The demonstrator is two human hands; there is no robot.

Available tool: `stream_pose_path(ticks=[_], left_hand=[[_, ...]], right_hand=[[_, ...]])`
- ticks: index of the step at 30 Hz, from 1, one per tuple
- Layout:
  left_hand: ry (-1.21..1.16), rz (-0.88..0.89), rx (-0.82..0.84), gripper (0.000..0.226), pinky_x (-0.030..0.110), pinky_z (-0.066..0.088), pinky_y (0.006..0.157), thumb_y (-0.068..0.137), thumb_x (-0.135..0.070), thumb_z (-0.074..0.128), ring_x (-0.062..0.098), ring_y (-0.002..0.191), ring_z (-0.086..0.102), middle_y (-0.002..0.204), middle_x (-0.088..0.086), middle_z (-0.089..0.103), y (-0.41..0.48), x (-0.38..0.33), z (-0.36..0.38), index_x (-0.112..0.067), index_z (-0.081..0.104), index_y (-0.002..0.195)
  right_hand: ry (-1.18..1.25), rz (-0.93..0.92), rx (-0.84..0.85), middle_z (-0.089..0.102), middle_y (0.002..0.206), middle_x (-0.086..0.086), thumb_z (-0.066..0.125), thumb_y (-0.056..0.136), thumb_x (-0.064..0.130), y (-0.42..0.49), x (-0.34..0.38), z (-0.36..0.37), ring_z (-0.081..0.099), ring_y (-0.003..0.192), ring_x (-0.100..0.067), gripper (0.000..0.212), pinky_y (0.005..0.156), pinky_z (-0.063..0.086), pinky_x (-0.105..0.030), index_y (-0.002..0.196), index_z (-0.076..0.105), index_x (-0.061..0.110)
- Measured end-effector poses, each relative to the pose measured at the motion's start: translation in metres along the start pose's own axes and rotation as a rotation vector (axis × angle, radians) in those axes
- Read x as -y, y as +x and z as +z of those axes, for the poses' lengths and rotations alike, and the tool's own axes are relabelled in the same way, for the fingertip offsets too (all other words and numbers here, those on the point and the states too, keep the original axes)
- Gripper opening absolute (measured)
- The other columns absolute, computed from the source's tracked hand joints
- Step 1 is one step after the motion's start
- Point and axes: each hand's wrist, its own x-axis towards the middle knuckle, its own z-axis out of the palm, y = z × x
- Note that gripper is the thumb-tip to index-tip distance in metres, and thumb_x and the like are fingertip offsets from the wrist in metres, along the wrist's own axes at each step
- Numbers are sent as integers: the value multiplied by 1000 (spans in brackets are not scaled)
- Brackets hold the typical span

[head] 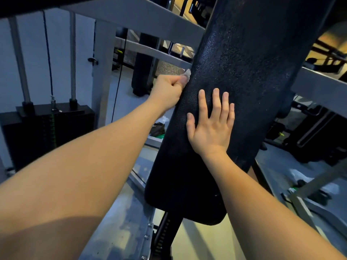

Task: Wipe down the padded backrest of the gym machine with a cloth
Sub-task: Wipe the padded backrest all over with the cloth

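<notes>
The black padded backrest [244,62] runs tall and tilted through the middle of the head view, its textured surface catching light. My left hand [169,91] is a fist against the pad's left edge, closed on a small pale cloth [187,73] that pokes out above the knuckles and touches the pad. My right hand [212,126] lies flat on the pad's front face, fingers spread and pointing up, holding nothing.
Grey frame bars [159,21] cross behind the pad at upper left. A black weight stack [47,132] with chrome guide rods [19,59] and a cable stands at left. Grey frame parts [319,87] and other dark machines sit at right. Grey floor lies below.
</notes>
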Motion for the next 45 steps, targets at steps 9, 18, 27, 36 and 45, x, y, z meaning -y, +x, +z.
stream_pose_path(ticks=[9, 18, 27, 36, 45], left_hand=[[-17, -166, -5, 32, 34, 55, 72, 104, -27, 55, 12, 69, 58, 79, 0, 67, -39, 21, -13, -4, 73, 89], [71, -89, -40, 41, 27, 50, 66, 104, -26, 54, 3, 66, 54, 64, -9, 62, -38, 11, -2, -13, 69, 68], [162, -293, 67, 34, 19, 43, 48, 104, -31, 55, 10, 44, 52, 62, 9, 59, -72, 40, -27, -12, 70, 79], [-14, -95, -62, 31, 18, 54, 91, 106, -21, 52, -19, 93, 60, 105, -17, 68, -85, 26, 0, -3, 72, 120], [70, -351, -51, 42, 29, 41, 65, 104, -34, 54, 17, 61, 45, 63, 1, 52, -145, 71, -20, -11, 62, 69]], right_hand=[[7, 1, 14, 15, 170, -13, 31, 104, 56, 0, 1, -2, 9, 157, -36, 68, 127, 7, -53, 164, 18, 25], [-5, 6, 15, 15, 170, -13, 31, 105, 55, 1, 1, -1, 9, 157, -35, 68, 127, 7, -53, 164, 18, 26], [2, 8, 24, 15, 170, -13, 30, 105, 55, -1, 0, -2, 9, 157, -36, 68, 127, 8, -53, 164, 17, 25], [0, -2, 55, 11, 171, -13, 29, 105, 56, 1, -1, -2, 6, 157, -36, 68, 127, 6, -54, 165, 15, 26], [68, 40, 63, 8, 171, -14, 26, 108, 53, -14, 5, -5, 3, 158, -35, 67, 127, 6, -54, 165, 12, 21]])
